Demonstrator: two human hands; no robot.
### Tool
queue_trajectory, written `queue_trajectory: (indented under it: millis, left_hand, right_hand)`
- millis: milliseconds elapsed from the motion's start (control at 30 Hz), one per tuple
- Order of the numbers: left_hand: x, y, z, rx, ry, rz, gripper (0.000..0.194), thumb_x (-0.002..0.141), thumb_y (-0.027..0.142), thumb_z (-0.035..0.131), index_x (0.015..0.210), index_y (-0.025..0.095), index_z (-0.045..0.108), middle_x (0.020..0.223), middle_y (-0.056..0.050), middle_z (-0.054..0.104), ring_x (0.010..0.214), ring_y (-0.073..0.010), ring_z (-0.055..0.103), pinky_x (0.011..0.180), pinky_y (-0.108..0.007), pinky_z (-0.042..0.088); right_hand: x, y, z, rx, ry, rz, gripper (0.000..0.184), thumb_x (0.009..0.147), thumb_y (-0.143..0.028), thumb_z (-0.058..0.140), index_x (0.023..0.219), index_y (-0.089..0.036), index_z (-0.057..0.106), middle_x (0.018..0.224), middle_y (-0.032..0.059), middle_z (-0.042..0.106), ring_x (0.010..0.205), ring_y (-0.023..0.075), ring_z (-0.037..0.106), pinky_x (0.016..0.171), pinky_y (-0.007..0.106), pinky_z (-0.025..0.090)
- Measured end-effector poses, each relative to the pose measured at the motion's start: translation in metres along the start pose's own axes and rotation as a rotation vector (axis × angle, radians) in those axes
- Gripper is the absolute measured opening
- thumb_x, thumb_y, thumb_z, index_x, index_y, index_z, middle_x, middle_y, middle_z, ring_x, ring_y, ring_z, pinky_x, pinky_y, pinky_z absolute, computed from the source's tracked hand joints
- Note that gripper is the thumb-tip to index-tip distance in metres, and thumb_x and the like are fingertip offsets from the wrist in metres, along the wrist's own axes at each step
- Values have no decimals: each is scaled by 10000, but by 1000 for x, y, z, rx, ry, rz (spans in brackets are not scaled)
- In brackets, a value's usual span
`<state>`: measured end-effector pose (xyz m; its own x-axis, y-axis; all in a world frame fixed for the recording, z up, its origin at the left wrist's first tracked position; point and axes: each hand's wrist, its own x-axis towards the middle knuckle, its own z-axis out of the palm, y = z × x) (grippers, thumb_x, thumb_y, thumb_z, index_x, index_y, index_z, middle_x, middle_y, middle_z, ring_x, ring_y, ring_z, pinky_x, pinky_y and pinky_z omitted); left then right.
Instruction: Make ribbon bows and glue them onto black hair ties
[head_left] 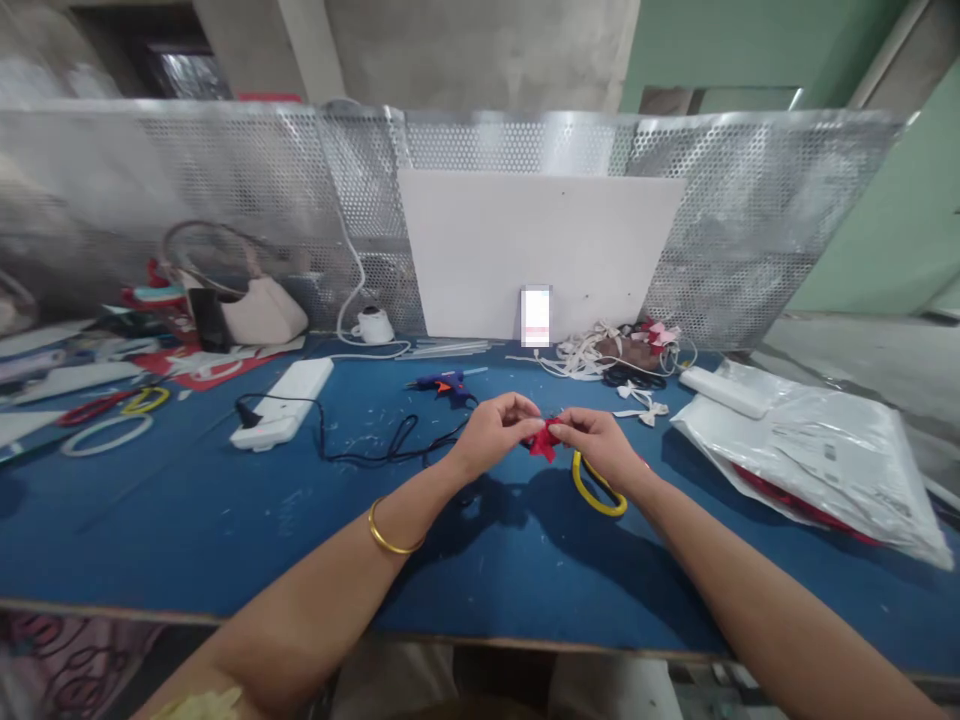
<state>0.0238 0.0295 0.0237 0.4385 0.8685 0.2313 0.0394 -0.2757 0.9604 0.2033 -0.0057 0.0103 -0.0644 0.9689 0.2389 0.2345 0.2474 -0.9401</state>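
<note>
Forearms are framing left hand and right hand, both pinching red fabric, apparently shaping; steadiness is mattering next.

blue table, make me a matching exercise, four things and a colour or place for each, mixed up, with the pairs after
Things:
1. red piece
2. glue gun
3. power strip
4. bangle

Colours and places:
A. white, left of the glue gun
B. gold, around the left forearm
C. held by left hand and right hand
D. blue with orange

Pairs: 1-C, 2-D, 3-A, 4-B
</note>
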Motion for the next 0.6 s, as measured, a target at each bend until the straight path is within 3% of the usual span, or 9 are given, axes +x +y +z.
queue_trajectory:
  millis: [133, 300, 500, 600]
  left_hand:
    - [-1, -3, 4, -177, 61, -85, 429, 812, 553, 513, 884, 153, 652, 677, -18, 615, 449, -72, 450, 452, -228, 307]
    - [-4, 0, 7, -191, 21, -117, 281, 721, 439, 675, 774, 163, 670, 615, -6, 587, 518, -92, 464, 477, -225, 310]
    - [-7, 5, 9, -140, 91, -79, 139, 676, 317, 723, 713, 187, 690, 619, 1, 600, 534, -98, 451, 523, -237, 370]
    - [-8, 5, 10, -82, 73, -47, 124, 699, 307, 707, 733, 188, 701, 647, -10, 625, 547, -106, 467, 524, -238, 383]
  right_hand:
    - [-5, -3, -2, 95, 113, -18, 205, 744, -373, 653, 719, -170, 637, 626, -13, 597, 596, 120, 506, 591, 248, 400]
    - [-4, -2, -1, 21, 164, -119, 177, 755, -358, 651, 734, -183, 637, 674, 0, 601, 638, 140, 526, 619, 264, 420]
    - [-6, -5, -6, -38, 109, -121, 241, 854, -397, 537, 874, -195, 667, 839, 32, 657, 812, 182, 581, 752, 301, 445]
    - [-6, -7, -7, -10, 35, -85, 240, 833, -402, 575, 906, -198, 678, 883, 31, 671, 870, 191, 591, 803, 303, 438]
